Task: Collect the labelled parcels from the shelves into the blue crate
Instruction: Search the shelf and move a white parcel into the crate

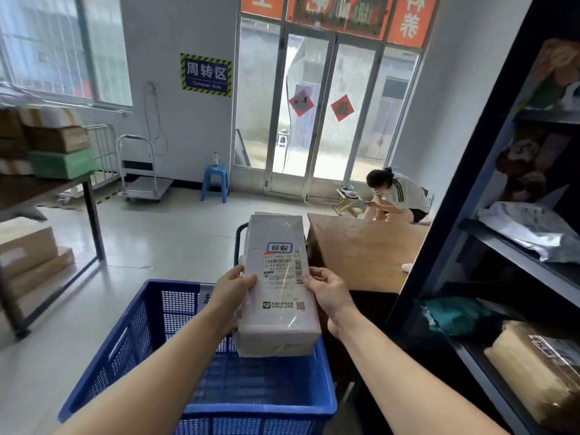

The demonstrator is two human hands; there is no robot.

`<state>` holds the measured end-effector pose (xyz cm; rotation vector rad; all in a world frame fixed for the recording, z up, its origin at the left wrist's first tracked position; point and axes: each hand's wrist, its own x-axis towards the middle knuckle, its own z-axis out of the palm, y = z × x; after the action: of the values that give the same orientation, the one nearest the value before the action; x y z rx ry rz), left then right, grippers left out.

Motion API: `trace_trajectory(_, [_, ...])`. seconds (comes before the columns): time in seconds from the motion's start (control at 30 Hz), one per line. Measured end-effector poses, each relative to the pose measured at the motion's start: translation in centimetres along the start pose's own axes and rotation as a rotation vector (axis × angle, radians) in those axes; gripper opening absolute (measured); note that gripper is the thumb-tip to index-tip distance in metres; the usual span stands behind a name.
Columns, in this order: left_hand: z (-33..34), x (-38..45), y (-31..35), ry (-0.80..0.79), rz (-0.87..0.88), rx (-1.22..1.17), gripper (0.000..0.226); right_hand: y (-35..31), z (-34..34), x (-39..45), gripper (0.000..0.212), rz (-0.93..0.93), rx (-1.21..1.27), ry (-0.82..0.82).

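Note:
A long white parcel [277, 271] with a printed shipping label and a blue stamp is held above the blue crate [125, 346], over its far right part. My left hand [230, 291] grips the parcel's left edge, thumb on top. My right hand [328, 291] grips its right edge the same way. The crate's mesh walls and floor are visible below; I see nothing lying in it. On the dark shelves at right lie a grey plastic bag parcel [533, 233], a teal bag [455, 315] and a brown taped parcel [533, 365].
A wooden table [361, 246] stands just right of the crate. A person [395, 196] crouches beyond it by the glass doors. A table with stacked boxes [53, 142] stands at left. A platform trolley [141, 180] and a blue stool [216, 182] stand by the far wall.

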<state>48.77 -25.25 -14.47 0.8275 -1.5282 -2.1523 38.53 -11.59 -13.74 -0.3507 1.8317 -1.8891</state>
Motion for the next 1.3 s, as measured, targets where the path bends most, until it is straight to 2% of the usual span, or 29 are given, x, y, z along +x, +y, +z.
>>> trace_trajectory(0.33, [-2.9,9.6,-1.5,0.089,-0.038,0.103,0.016,3.2,3.2,9.7,0.028,0.087,-0.027,-0.056])
trace_trajectory(0.77, [-9.1,27.3,-5.2,0.123,-0.187,0.151,0.045,11.2,9.8,26.1,0.033,0.278,-0.061,-0.016])
trace_trajectory(1.0, [-11.6,34.2,-12.1,0.144,-0.329,0.231,0.051,17.8,10.3,30.7,0.029,0.435,-0.082,0.001])
trace_trajectory(1.07, [-12.1,35.7,-14.8,0.139,-0.374,0.243,0.045,20.3,10.0,31.8,0.032,0.474,-0.106,0.010])
trace_trajectory(1.17, [-12.8,37.8,-19.3,0.155,-0.454,0.255,0.039,24.9,9.5,33.4,0.038,0.531,-0.131,0.028])
trace_trajectory(1.3, [-13.7,40.0,-25.9,0.149,-0.554,0.270,0.044,32.0,8.8,35.1,0.033,0.602,-0.160,0.059])
